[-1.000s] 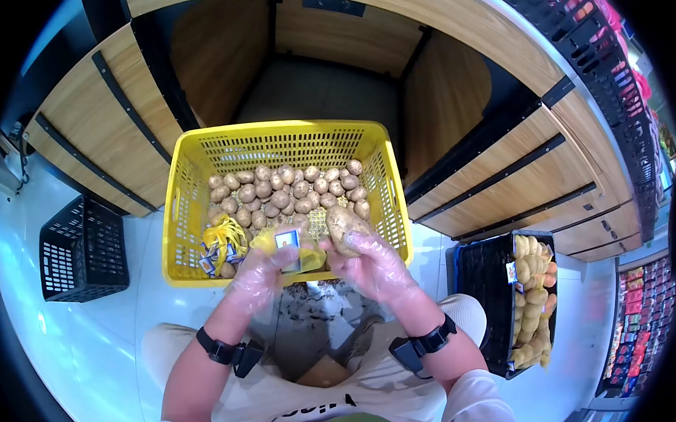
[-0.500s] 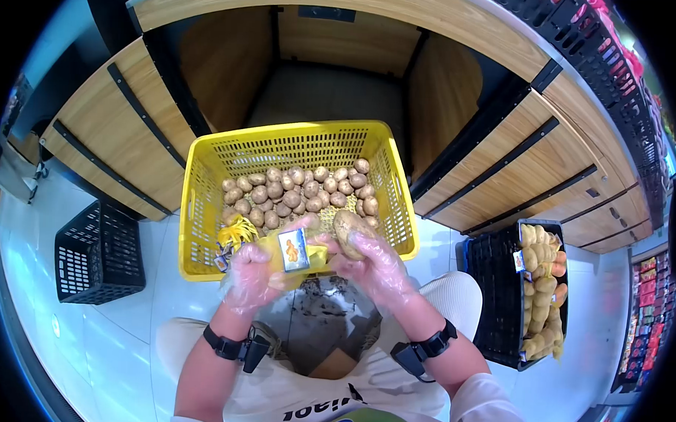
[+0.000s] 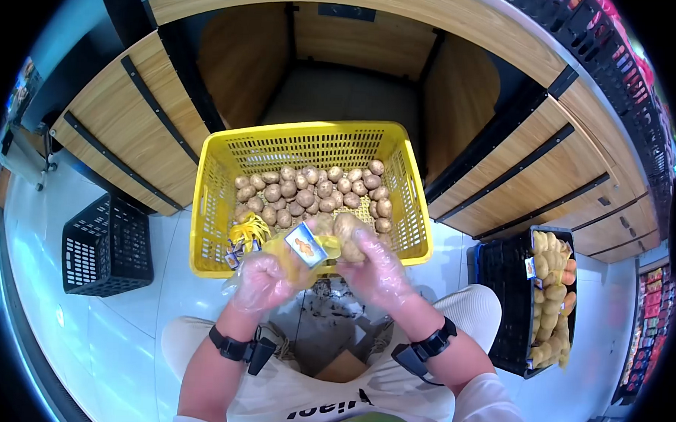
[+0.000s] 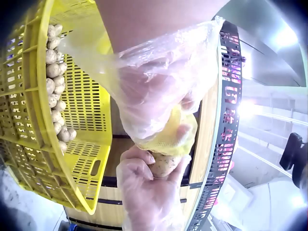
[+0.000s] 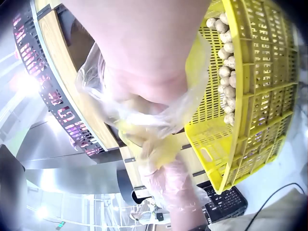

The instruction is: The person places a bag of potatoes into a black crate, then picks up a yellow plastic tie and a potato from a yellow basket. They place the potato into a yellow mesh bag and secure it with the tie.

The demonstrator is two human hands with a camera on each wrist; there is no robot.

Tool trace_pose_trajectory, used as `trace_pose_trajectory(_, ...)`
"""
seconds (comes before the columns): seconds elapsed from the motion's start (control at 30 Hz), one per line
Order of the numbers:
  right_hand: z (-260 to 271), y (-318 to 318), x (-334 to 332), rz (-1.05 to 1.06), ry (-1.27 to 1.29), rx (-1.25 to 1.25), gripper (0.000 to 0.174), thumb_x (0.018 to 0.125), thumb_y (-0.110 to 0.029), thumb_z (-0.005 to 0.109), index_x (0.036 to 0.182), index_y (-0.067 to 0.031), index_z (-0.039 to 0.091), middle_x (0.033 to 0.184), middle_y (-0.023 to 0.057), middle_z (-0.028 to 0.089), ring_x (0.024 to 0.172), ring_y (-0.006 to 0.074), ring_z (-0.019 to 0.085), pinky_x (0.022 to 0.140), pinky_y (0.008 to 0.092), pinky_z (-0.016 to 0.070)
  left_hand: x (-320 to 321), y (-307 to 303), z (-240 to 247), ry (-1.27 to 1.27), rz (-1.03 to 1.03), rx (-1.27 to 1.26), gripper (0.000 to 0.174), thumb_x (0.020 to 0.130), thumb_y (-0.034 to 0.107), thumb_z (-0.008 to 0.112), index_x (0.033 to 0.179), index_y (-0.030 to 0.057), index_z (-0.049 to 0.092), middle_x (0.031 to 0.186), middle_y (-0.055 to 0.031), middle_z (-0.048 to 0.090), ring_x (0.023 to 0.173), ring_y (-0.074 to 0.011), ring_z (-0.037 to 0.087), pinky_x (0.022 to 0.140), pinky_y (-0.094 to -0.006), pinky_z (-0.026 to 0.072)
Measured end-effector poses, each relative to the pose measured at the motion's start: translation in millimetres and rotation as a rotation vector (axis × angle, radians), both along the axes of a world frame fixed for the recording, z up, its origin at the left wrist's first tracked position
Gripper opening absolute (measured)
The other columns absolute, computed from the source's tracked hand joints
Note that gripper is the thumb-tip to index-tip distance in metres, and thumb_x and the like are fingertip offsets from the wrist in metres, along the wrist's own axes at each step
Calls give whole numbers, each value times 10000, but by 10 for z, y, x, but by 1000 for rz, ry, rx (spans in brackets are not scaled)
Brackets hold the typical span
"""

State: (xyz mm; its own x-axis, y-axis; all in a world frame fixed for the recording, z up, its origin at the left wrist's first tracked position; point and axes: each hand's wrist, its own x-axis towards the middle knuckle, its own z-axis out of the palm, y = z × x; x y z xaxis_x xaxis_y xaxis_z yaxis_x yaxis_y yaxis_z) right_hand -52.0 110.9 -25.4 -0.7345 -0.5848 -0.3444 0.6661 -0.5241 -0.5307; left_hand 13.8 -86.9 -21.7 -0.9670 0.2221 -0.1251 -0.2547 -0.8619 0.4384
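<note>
My left hand (image 3: 265, 283), in a clear plastic glove, grips a yellow mesh bag (image 4: 175, 137) with a blue-and-white label (image 3: 305, 245). My gloved right hand (image 3: 380, 276) holds a large potato (image 3: 350, 237) at the mouth of the bag. Seen from the left wrist, the mesh edge lies over one end of the potato, and the right fingers curl round its other end. Both hands are above the near rim of a yellow crate (image 3: 304, 128). Many loose potatoes (image 3: 309, 191) lie inside it, with a bundle of yellow mesh bags (image 3: 249, 230) in the near left corner.
A black crate (image 3: 107, 246) stands on the floor at left. At right, another black crate (image 3: 502, 306) carries bagged potatoes (image 3: 551, 300). Wooden cabinets (image 3: 540, 173) curve round behind the yellow crate. The person's knees (image 3: 472, 312) flank the near side.
The left hand has brought the labelled mesh bag rightward, up against the potato, and the label has tilted. The right hand keeps its hold on the potato. The head view has shifted slightly.
</note>
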Motion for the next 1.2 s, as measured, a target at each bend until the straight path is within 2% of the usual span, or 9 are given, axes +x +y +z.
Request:
trace_pose_trajectory(0.17, 46, 79, -56, 59, -12, -50, 474, 930, -349, 647, 1330, -126, 525, 1189, 3, 583, 1007, 127, 548, 822, 281, 466, -12, 6, -49, 46, -26, 40, 898, 631, 103, 561, 1483, 5, 296, 1340, -181, 503, 1220, -310, 511, 981, -367, 463)
trace_pose_trajectory(0.37, -30, 143, -125, 93, 17, -84, 484, 906, -364, 668, 1310, -132, 539, 1160, 0, 591, 997, 126, 548, 829, 298, 468, -25, -40, -82, -107, -68, -240, 878, 627, 83, 578, 1462, 7, 317, 1304, -188, 520, 1169, -307, 530, 879, -367, 500)
trace_pose_trajectory(0.47, -101, 200, -170, 110, -28, -154, 449, 912, -332, 673, 1295, -133, 550, 1140, 0, 581, 988, 126, 524, 821, 296, 446, -76, 27, -13, -75, -40, 20, 919, 663, 113, 629, 1497, 10, 256, 1393, -233, 451, 1172, -384, 548, 882, -372, 536)
trace_pose_trajectory(0.57, -96, 212, -188, 108, -22, -121, 498, 899, -386, 669, 1306, -130, 539, 1157, 5, 601, 984, 127, 558, 820, 308, 475, -110, 24, 27, 48, -159, 138, 960, 650, 93, 627, 1512, 13, 212, 1423, -239, 422, 1256, -397, 496, 936, -477, 531)
trace_pose_trajectory(0.73, -23, 233, -169, 87, -6, -78, 516, 903, -412, 654, 1317, -129, 529, 1166, 12, 621, 963, 127, 590, 794, 313, 499, -57, 102, 189, 34, -161, -51, 1046, 693, 180, 766, 1538, 76, 158, 1463, -203, 377, 1313, -389, 442, 938, -692, 457)
trace_pose_trajectory(0.8, 19, 231, -158, 79, -37, -121, 427, 925, -325, 659, 1280, -109, 560, 1173, 16, 603, 1012, 129, 564, 814, 296, 469, -20, 83, 141, 46, -153, -64, 1075, 693, 211, 800, 1541, 90, 151, 1455, -185, 384, 1289, -371, 460, 924, -690, 467)
trace_pose_trajectory(1.07, -42, 227, -101, 84, -46, -85, 450, 935, -353, 638, 1300, -106, 545, 1123, 16, 624, 919, 127, 588, 785, 285, 496, 28, 138, 286, 97, -153, -146, 1033, 745, 220, 811, 1539, 97, 162, 1378, -158, 446, 1102, -282, 549, 915, -684, 476)
trace_pose_trajectory(1.13, 0, 228, -80, 73, -24, -42, 480, 936, -394, 627, 1310, -108, 537, 1088, 16, 632, 866, 133, 593, 784, 292, 507, 14, 129, 232, -34, -141, -86, 995, 767, 241, 801, 1534, 89, 186, 1357, -178, 487, 1175, -353, 564, 866, -642, 525)
trace_pose_trajectory(1.2, 40, 235, -61, 96, -29, -87, 419, 950, -327, 625, 1299, -112, 542, 1118, 28, 614, 922, 126, 587, 760, 272, 497, 19, 233, 242, -52, -66, -225, 986, 766, 278, 799, 1524, 78, 200, 1332, -163, 500, 1149, -321, 568, 921, -567, 516)
